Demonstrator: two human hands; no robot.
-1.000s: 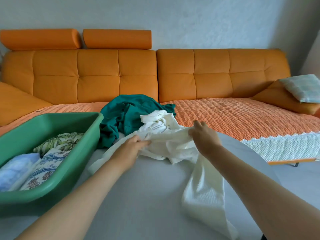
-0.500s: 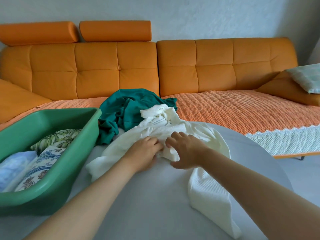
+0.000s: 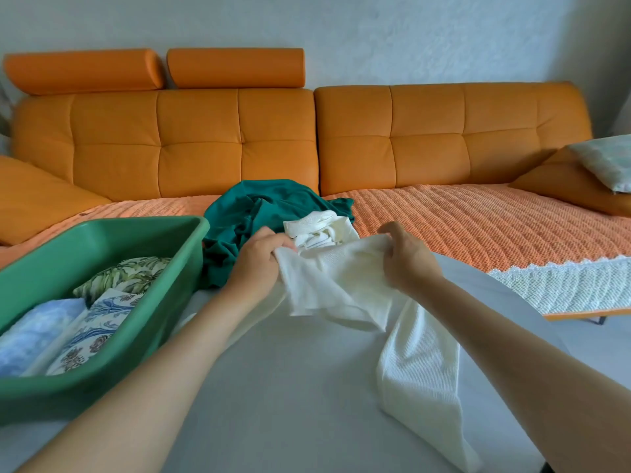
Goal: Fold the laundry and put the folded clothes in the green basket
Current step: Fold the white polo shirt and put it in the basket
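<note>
centre of frame: left hand and right hand each pinch the top edge of a white knit garment, fingers curled into the cloth, and the edge runs slack between them. the rest of the garment hangs and bunches below. one long strip trails toward the lower right and ends near the rim of the grey table.

lower left: green basket on the table, near wall just beside the left forearm. inside lie a blue towel, a blue floral piece and a leaf-print piece, all folded.

behind the hands: crumpled teal garment, touching the basket's far corner and the white heap.

bare tabletop lies between the forearms at lower centre. the table's curved edge runs down the right side. orange sofa spans the upper frame.
</note>
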